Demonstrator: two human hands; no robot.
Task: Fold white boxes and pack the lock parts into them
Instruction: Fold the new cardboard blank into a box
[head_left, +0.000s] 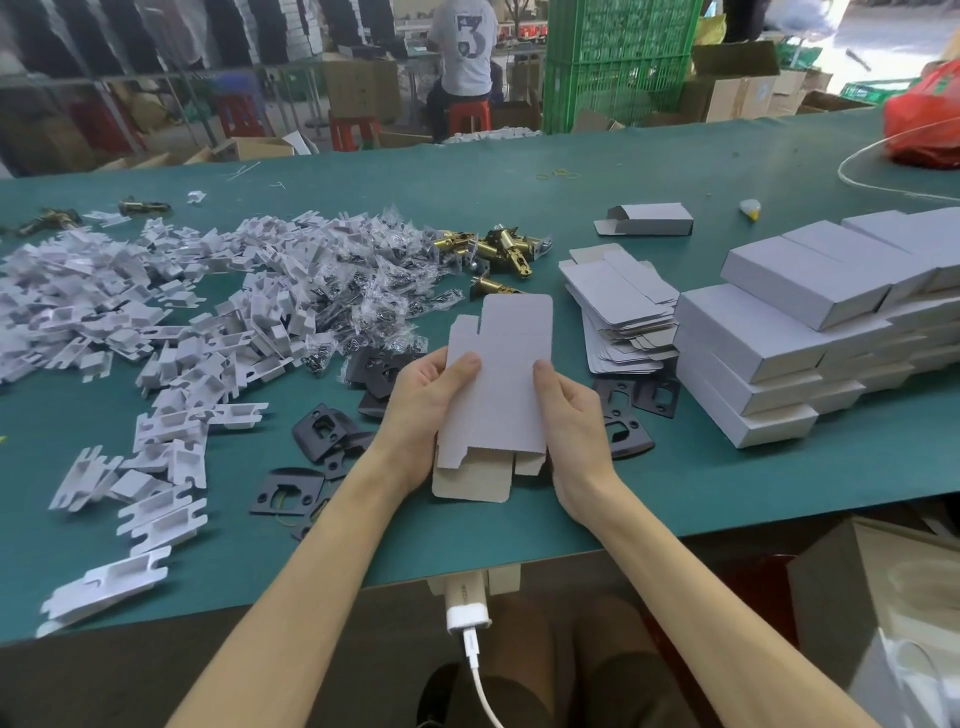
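I hold a flat, unfolded white box blank (498, 384) above the green table (675, 499), near its front edge. My left hand (426, 410) grips its left edge with the thumb on top. On the opposite edge, my right hand (574, 415) grips the same way. Black strike plates (322, 434) lie beneath and around my hands. Brass latch bolts (506, 249) sit behind the blank. A stack of flat box blanks (618, 306) lies to the right, beside stacked closed white boxes (810, 332).
A big heap of white plastic inserts (130, 322) and small bags of screws (374, 280) covers the left of the table. One half-folded box (647, 219) lies further back. A red bag (924, 119) sits far right. A person sits behind, near green crates (618, 62).
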